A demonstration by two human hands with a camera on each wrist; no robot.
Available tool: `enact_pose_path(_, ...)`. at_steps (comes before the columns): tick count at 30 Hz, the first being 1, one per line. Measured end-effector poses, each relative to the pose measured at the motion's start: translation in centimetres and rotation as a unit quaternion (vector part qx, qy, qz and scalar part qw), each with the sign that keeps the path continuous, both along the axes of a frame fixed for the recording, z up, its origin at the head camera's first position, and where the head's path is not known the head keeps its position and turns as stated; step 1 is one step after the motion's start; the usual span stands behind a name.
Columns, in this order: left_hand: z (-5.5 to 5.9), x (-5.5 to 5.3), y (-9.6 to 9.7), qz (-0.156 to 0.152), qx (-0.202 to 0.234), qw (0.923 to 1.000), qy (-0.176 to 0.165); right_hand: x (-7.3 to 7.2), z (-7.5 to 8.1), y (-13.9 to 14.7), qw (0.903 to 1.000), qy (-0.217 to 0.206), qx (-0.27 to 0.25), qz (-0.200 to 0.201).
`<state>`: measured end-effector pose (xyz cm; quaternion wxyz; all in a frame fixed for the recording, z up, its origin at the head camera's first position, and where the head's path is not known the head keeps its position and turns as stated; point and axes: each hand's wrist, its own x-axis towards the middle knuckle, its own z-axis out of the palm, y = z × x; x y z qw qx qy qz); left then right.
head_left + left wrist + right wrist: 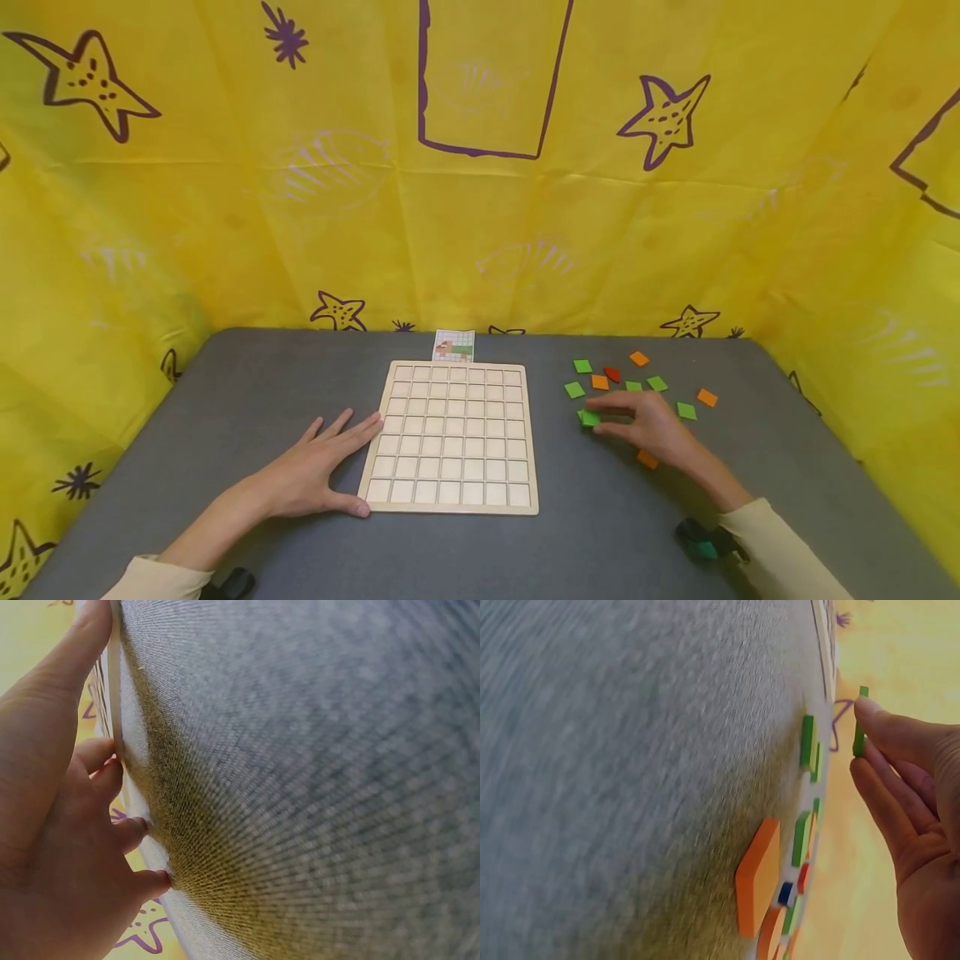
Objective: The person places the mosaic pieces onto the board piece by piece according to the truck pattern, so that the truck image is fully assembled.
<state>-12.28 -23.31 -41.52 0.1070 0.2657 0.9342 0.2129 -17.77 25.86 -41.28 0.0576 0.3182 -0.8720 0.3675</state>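
A wooden grid board [450, 507] with rows of square recesses lies on the grey table [285, 367]. My left hand [311, 471] rests at its left edge, thumb at the near corner and fingers spread; the left wrist view shows the fingertips along that edge. My right hand [652, 421] pinches a green square tile [592, 419] between thumb and fingertips. In the right wrist view this held tile [859, 742] is off the table, seen edge-on. Another green tile [807, 741] lies just below it.
Loose tiles lie right of the board, among them a red piece [612, 375], an orange tile [639, 358], a green tile [686, 411] and a small blue piece [785, 893]. A printed pattern card [453, 346] lies behind the board. Yellow cloth [480, 225] surrounds the table.
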Motion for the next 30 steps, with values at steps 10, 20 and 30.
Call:
enact_pose_path(10,-0.1,-0.2,-0.1,0.004,0.001,0.9999,-0.010,-0.1,0.4,-2.2,0.9992,-0.038,0.006,-0.002)
enact_pose_path(20,0.1,-0.4,0.1,0.003,0.000,0.9999,-0.016,-0.5,0.4,-4.0,0.9998,-0.014,0.016,0.008)
enact_pose_path(30,-0.1,-0.2,0.0,0.004,0.004,0.9999,-0.011,-0.8,0.2,-6.0,0.9987,-0.027,0.011,0.041)
